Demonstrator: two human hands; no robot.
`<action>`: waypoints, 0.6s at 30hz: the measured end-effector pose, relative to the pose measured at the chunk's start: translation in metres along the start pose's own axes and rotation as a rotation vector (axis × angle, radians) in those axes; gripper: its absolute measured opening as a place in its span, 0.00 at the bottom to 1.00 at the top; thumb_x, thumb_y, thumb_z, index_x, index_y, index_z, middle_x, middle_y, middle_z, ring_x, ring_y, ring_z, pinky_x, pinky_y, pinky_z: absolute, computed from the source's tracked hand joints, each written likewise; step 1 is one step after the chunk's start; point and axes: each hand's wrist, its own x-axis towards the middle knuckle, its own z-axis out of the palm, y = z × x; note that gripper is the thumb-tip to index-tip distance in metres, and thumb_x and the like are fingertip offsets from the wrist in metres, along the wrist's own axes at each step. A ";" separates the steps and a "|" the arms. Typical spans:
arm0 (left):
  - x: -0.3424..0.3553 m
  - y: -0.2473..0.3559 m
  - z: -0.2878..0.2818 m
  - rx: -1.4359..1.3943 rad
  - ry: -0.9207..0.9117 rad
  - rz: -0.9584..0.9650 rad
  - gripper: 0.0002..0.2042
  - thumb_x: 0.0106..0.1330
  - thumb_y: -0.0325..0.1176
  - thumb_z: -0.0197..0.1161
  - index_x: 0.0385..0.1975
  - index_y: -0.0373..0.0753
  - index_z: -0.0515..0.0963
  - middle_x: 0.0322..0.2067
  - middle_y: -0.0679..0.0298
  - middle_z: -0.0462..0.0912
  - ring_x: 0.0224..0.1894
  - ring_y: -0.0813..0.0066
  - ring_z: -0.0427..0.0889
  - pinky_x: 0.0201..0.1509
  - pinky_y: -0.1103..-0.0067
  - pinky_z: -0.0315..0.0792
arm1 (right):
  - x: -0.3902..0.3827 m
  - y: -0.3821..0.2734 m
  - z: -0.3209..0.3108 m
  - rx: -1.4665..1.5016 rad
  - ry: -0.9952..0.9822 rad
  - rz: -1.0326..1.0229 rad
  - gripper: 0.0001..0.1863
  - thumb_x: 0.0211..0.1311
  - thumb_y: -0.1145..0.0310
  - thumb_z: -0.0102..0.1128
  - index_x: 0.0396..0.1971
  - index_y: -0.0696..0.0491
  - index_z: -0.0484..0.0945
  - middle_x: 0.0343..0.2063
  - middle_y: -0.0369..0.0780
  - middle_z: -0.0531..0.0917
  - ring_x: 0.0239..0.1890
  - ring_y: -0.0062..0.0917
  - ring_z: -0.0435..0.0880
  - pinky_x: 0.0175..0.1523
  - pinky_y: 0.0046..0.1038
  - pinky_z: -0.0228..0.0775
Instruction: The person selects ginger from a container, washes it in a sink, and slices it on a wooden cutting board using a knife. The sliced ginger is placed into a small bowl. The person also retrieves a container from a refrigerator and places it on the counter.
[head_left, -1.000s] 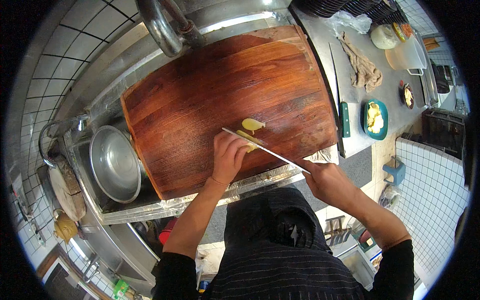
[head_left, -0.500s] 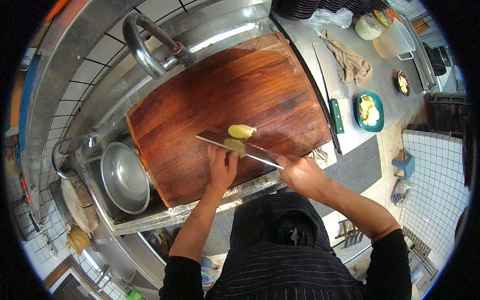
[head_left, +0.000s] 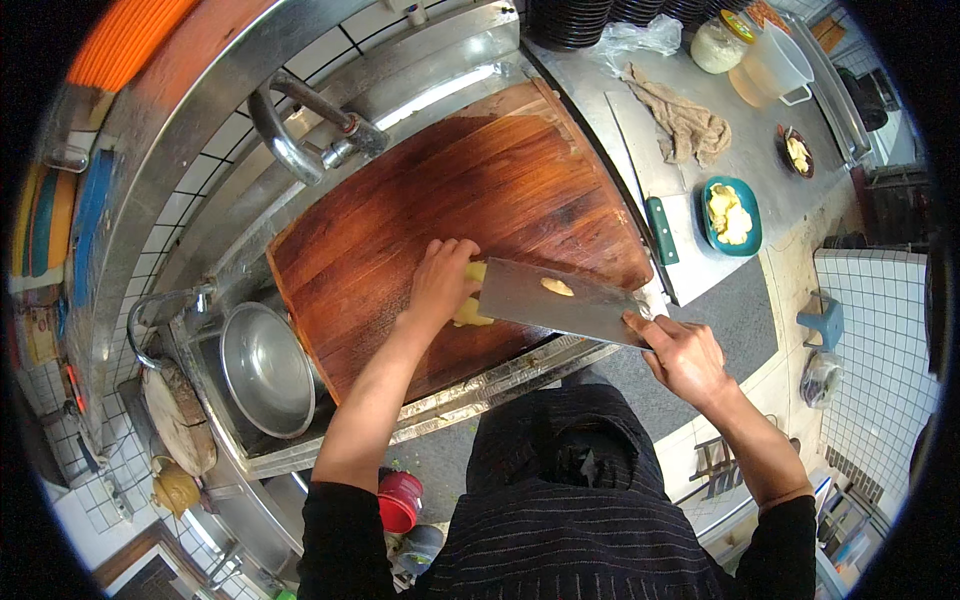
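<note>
My left hand point(head_left: 438, 285) is curled over pale yellow food pieces point(head_left: 468, 312) on the wooden board point(head_left: 400, 210), its fingers gripping them beside the blade's end. My right hand point(head_left: 680, 360) holds a wide cleaver point(head_left: 525, 300) at its right end, blade tilted broadside toward the camera, with a small pale piece point(head_left: 556, 286) lying on its face. The blade partly hides the yellow food.
A steel bowl point(head_left: 262, 370) sits in the sink left of the board, below taps point(head_left: 300, 150). At right are a green-handled knife point(head_left: 661, 230), teal dish of yellow pieces point(head_left: 752, 236), cloth point(head_left: 675, 120), small dark dish point(head_left: 806, 168), jar point(head_left: 715, 50) and pitcher point(head_left: 775, 75).
My left hand has moved up along the board. My right hand has moved right and slightly down, and the cleaver now shows its broad face with a piece on it. The view has shifted.
</note>
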 end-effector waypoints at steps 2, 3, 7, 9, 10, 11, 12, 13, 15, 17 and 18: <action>0.005 0.001 -0.003 0.018 -0.119 0.012 0.11 0.50 0.27 0.67 0.34 0.38 0.77 0.37 0.59 0.77 0.46 0.56 0.73 0.47 0.68 0.70 | -0.008 0.004 -0.002 -0.006 0.013 0.000 0.23 0.50 0.71 0.58 0.51 0.49 0.72 0.28 0.39 0.80 0.27 0.33 0.82 0.30 0.33 0.76; 0.007 0.001 -0.005 0.028 -0.179 0.019 0.09 0.50 0.28 0.67 0.32 0.37 0.77 0.36 0.59 0.77 0.45 0.57 0.74 0.45 0.68 0.70 | -0.011 0.006 -0.002 -0.012 0.026 -0.004 0.22 0.51 0.71 0.58 0.50 0.48 0.72 0.27 0.38 0.79 0.27 0.33 0.82 0.29 0.33 0.76; 0.019 0.000 -0.012 -0.211 -0.112 -0.009 0.06 0.55 0.27 0.64 0.30 0.36 0.76 0.28 0.60 0.79 0.30 0.67 0.79 0.36 0.71 0.72 | -0.027 0.018 -0.009 -0.048 0.087 -0.025 0.20 0.51 0.70 0.56 0.47 0.48 0.73 0.22 0.36 0.76 0.25 0.31 0.81 0.27 0.31 0.75; 0.036 0.034 -0.023 -0.414 -0.219 -0.108 0.07 0.59 0.29 0.62 0.35 0.36 0.75 0.26 0.63 0.78 0.30 0.75 0.78 0.35 0.76 0.71 | -0.039 0.033 -0.005 -0.112 0.113 -0.012 0.19 0.49 0.70 0.55 0.45 0.47 0.73 0.19 0.35 0.72 0.22 0.29 0.80 0.26 0.29 0.73; 0.044 0.058 -0.026 -0.620 -0.323 -0.187 0.09 0.62 0.29 0.60 0.41 0.36 0.72 0.28 0.64 0.78 0.32 0.78 0.77 0.35 0.79 0.71 | -0.043 0.039 -0.007 -0.131 0.127 -0.004 0.18 0.49 0.70 0.55 0.44 0.47 0.73 0.18 0.35 0.71 0.22 0.28 0.79 0.25 0.28 0.72; 0.054 0.074 -0.017 -0.605 -0.309 -0.081 0.11 0.61 0.31 0.61 0.41 0.37 0.72 0.30 0.61 0.79 0.34 0.75 0.78 0.37 0.77 0.71 | -0.047 0.045 -0.011 -0.154 0.145 0.000 0.18 0.49 0.70 0.55 0.44 0.47 0.73 0.18 0.35 0.71 0.21 0.28 0.79 0.25 0.28 0.72; 0.065 0.090 -0.005 -0.590 -0.294 0.026 0.13 0.60 0.33 0.62 0.42 0.38 0.72 0.33 0.58 0.79 0.36 0.71 0.79 0.39 0.74 0.72 | -0.052 0.050 -0.015 -0.178 0.165 0.006 0.18 0.49 0.70 0.54 0.44 0.47 0.72 0.18 0.34 0.70 0.21 0.27 0.78 0.24 0.27 0.71; 0.077 0.109 0.006 -0.576 -0.283 0.141 0.14 0.59 0.35 0.63 0.43 0.38 0.72 0.35 0.55 0.80 0.39 0.67 0.80 0.41 0.72 0.72 | -0.058 0.057 -0.019 -0.201 0.168 0.032 0.19 0.49 0.70 0.54 0.45 0.47 0.72 0.19 0.34 0.70 0.21 0.27 0.78 0.25 0.27 0.71; 0.097 0.163 0.011 -0.624 -0.416 0.309 0.18 0.56 0.37 0.66 0.43 0.36 0.71 0.35 0.54 0.79 0.39 0.65 0.80 0.42 0.72 0.73 | -0.073 0.072 -0.028 -0.249 0.172 0.087 0.19 0.49 0.69 0.54 0.45 0.47 0.72 0.19 0.34 0.70 0.21 0.26 0.78 0.25 0.27 0.71; 0.115 0.200 0.026 -0.482 -0.405 0.462 0.25 0.46 0.40 0.73 0.39 0.34 0.71 0.37 0.52 0.76 0.42 0.55 0.76 0.45 0.69 0.71 | -0.084 0.086 -0.039 -0.285 0.185 0.126 0.19 0.49 0.69 0.54 0.45 0.48 0.72 0.19 0.34 0.70 0.21 0.26 0.78 0.26 0.26 0.71; 0.125 0.216 0.032 -0.466 -0.384 0.512 0.24 0.46 0.40 0.73 0.39 0.35 0.71 0.37 0.52 0.76 0.42 0.55 0.76 0.46 0.68 0.71 | -0.091 0.093 -0.045 -0.304 0.189 0.145 0.20 0.49 0.69 0.54 0.45 0.48 0.72 0.20 0.34 0.70 0.21 0.26 0.78 0.26 0.26 0.71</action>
